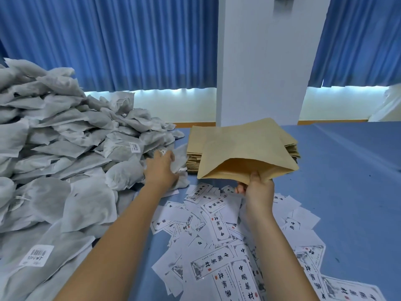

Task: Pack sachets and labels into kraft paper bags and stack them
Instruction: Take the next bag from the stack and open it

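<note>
we're mid-fill: our right hand (258, 189) pinches the lower lip of an open paper bag (247, 148), held just in front of the bag stack (193, 146). our left hand (161, 168) grips a sachet (180, 165) just left of the stack. labels (217, 224) lie scattered on the worktop (347, 170), nearer us than the stack. next, prob.: bring the sachet across & slide it into the bag mouth w/ the lip kept open, then a label.
</note>
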A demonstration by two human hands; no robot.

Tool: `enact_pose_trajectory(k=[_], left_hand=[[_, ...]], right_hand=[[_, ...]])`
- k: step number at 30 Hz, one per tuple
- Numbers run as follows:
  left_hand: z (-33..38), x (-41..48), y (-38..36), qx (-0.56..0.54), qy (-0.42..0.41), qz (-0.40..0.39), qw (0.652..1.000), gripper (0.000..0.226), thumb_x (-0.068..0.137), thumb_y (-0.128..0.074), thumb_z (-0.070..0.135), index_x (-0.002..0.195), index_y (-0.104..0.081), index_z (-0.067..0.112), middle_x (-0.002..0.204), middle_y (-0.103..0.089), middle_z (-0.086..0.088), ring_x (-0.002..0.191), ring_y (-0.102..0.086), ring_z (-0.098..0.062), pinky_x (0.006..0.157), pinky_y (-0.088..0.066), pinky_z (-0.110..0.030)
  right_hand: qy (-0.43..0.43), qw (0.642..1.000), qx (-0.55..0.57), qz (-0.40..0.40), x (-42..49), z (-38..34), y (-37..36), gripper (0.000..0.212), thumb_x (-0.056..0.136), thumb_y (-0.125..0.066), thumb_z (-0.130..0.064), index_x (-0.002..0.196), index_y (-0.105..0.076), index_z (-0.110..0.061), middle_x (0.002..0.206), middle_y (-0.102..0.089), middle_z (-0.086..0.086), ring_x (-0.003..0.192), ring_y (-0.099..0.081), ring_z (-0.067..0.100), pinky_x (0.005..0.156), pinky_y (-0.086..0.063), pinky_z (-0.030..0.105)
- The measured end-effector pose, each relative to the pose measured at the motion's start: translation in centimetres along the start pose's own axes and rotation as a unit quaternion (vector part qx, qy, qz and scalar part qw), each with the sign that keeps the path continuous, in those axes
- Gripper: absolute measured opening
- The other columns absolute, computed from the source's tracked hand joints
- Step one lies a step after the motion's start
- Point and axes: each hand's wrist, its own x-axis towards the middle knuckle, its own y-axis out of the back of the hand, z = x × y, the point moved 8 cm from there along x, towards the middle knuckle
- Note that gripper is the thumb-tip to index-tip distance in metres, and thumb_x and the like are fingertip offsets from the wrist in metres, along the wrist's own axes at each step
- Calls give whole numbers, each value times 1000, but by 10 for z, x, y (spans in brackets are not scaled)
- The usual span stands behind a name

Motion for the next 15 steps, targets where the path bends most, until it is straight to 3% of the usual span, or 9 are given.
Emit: enact_pose_trajectory(k=[3,5,6,8,11,15], left_hand=[[-2,-8,-13,72,4,-180,981,84,70,-76,35,139,-29,28,147,-18,-16,116,-47,-39,83,-46,-39],[-4,-20,-21,150,2,-292,945,87,70,-72,41,143,-27,31,150,-16,-15,112,-50,-38,72,-45,-35],[-3,-24,-23,162,-6,-306,938,84,70,-70,48,141,-29,31,148,-24,-15,110,-50,-36,74,-44,-35],[3,-28,-24,142,-21,-273,951,81,71,-65,61,138,-34,29,142,-38,-12,119,-46,-33,87,-43,-39],[4,-28,-18,90,-33,-186,978,72,77,-62,62,133,-40,22,137,-46,-10,128,-38,-28,103,-33,-41],[-8,-29,5,-19,6,-86,996,99,70,-71,60,147,-23,22,137,-39,-16,126,-36,-32,91,-34,-36]], right_hand=[[-9,1000,13,0,-1,1,0,34,101,-36,-12,70,-48,-11,39,-49,-4,34,-41,11,49,-42,31],[-5,1000,-4,-2,-3,0,-1,32,101,-36,-12,71,-48,-11,39,-50,-4,33,-42,9,49,-43,31],[-3,1000,-12,-2,-4,-1,-1,32,101,-35,-11,71,-48,-11,39,-50,-4,33,-42,8,51,-44,31],[-7,1000,-16,-1,-5,-1,0,32,101,-35,-11,72,-49,-11,39,-51,-5,33,-42,7,55,-45,33],[-13,1000,-13,-4,-5,-2,1,34,100,-35,-10,70,-51,-10,39,-53,-4,32,-42,8,56,-45,35],[-16,999,-27,-8,-5,0,-2,31,101,-37,-14,74,-52,-12,46,-57,-3,34,-43,9,53,-46,31]])
